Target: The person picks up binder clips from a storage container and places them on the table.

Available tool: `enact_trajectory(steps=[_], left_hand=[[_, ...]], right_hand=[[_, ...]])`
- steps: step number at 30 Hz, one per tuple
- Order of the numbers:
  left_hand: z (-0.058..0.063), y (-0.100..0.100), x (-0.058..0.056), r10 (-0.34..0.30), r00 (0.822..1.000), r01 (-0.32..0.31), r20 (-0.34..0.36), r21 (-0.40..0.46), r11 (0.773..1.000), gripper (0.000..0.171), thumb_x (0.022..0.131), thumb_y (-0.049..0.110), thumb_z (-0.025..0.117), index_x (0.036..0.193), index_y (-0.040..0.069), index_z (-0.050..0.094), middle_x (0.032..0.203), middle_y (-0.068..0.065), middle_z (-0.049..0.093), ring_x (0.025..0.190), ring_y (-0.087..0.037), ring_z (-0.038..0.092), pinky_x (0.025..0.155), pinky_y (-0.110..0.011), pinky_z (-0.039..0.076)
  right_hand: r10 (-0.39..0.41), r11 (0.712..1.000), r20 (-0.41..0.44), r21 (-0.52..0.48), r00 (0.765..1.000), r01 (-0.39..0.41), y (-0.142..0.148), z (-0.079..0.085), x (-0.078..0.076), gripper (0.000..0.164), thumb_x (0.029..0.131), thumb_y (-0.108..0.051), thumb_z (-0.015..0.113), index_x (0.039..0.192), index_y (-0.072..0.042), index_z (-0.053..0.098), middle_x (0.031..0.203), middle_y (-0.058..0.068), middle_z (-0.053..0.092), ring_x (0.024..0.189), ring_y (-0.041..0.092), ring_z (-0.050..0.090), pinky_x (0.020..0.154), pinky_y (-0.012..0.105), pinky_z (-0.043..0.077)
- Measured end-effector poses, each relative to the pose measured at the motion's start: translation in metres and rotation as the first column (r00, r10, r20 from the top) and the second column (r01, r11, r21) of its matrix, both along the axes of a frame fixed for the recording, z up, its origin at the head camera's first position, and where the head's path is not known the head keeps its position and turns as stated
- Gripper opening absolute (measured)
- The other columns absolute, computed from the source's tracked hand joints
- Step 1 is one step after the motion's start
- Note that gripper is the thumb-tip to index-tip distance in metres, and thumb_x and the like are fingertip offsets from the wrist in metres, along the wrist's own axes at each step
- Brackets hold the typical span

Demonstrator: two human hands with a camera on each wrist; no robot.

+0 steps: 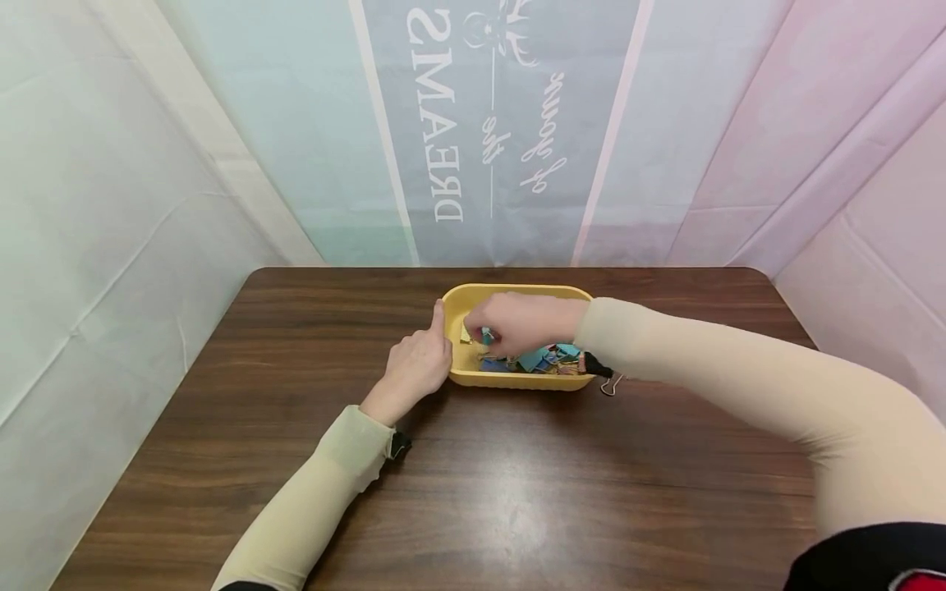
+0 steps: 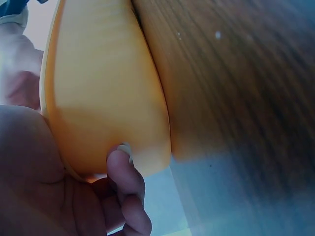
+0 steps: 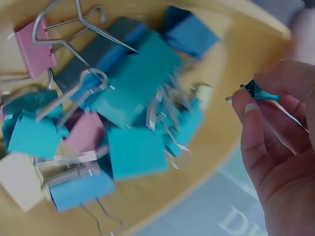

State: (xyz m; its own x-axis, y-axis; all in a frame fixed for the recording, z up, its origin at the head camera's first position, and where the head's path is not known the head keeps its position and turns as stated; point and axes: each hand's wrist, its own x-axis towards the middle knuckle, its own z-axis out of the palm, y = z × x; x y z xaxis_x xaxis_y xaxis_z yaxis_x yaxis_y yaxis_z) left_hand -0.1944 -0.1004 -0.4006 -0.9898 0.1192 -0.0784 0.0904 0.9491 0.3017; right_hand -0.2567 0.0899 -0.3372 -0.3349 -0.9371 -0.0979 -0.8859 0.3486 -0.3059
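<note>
A yellow plastic bin (image 1: 517,382) holds binder clips in teal, blue, pink and pale yellow. At its left end my left hand (image 1: 420,361) grips the wall, with one finger (image 2: 125,172) bent against the outside. My right hand (image 1: 510,320) is over the bin's left part. Its thumb and finger pinch a small teal binder clip (image 3: 263,93), which is apart from the pile. In the right wrist view, a large teal clip (image 3: 135,81) and a dark blue clip (image 3: 106,56) lie among the others, their wire handles crossing.
The bin stands on a dark wood-grain table (image 1: 517,484), toward its far edge. Behind hangs a pale cloth (image 1: 488,123) with mirrored lettering. Black straps with a wire clip (image 1: 609,384) are at the right wrist.
</note>
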Motion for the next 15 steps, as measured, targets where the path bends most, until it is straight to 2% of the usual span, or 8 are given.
enact_trajectory(steps=[3, 7, 11, 15], left_hand=[[0.0, 0.0, 0.0, 0.008, 1.0, -0.008, -0.001, -0.001, 1.0, 0.065, 0.105, 0.023, 0.034, 0.161, 0.01, 0.004, 0.057, -0.008, 0.053, 0.045, -0.024, 0.047, 0.043, -0.036, 0.036], [0.0, 0.0, 0.0, 0.011, 1.0, -0.011, -0.015, 0.0, 1.0, 0.065, 0.105, 0.022, 0.034, 0.161, 0.01, 0.004, 0.058, -0.009, 0.052, 0.047, -0.026, 0.049, 0.043, -0.038, 0.037], [-0.001, 0.0, 0.001, 0.007, 1.0, -0.007, -0.029, -0.004, 1.0, 0.065, 0.104, 0.021, 0.035, 0.161, 0.009, 0.005, 0.057, -0.009, 0.051, 0.046, -0.026, 0.049, 0.043, -0.039, 0.037], [-0.001, 0.0, 0.001, 0.006, 1.0, -0.006, -0.029, -0.008, 1.0, 0.065, 0.104, 0.021, 0.035, 0.161, 0.009, 0.004, 0.057, -0.009, 0.052, 0.046, -0.026, 0.048, 0.043, -0.038, 0.036]], right_hand=[[-0.002, 0.996, -0.035, -0.09, 0.999, -0.001, 0.017, 0.015, 0.004, 0.018, 0.081, 0.001, 0.066, 0.089, -0.014, 0.061, 0.083, -0.004, 0.06, 0.069, 0.01, 0.051, 0.066, 0.03, 0.046], [-0.062, 0.989, -0.077, -0.135, 0.995, 0.051, 0.048, 0.028, 0.008, 0.019, 0.08, -0.001, 0.068, 0.09, -0.015, 0.06, 0.087, -0.003, 0.06, 0.071, 0.011, 0.054, 0.065, 0.03, 0.046], [-0.164, 0.979, -0.079, -0.139, 0.983, 0.152, 0.086, 0.03, 0.011, 0.022, 0.08, -0.001, 0.069, 0.091, -0.019, 0.061, 0.085, -0.007, 0.056, 0.072, 0.013, 0.053, 0.064, 0.03, 0.045], [-0.249, 0.963, -0.12, -0.132, 0.961, 0.233, 0.125, 0.024, 0.012, 0.023, 0.079, 0.002, 0.065, 0.089, -0.019, 0.061, 0.083, -0.007, 0.053, 0.07, 0.012, 0.05, 0.063, 0.031, 0.044]])
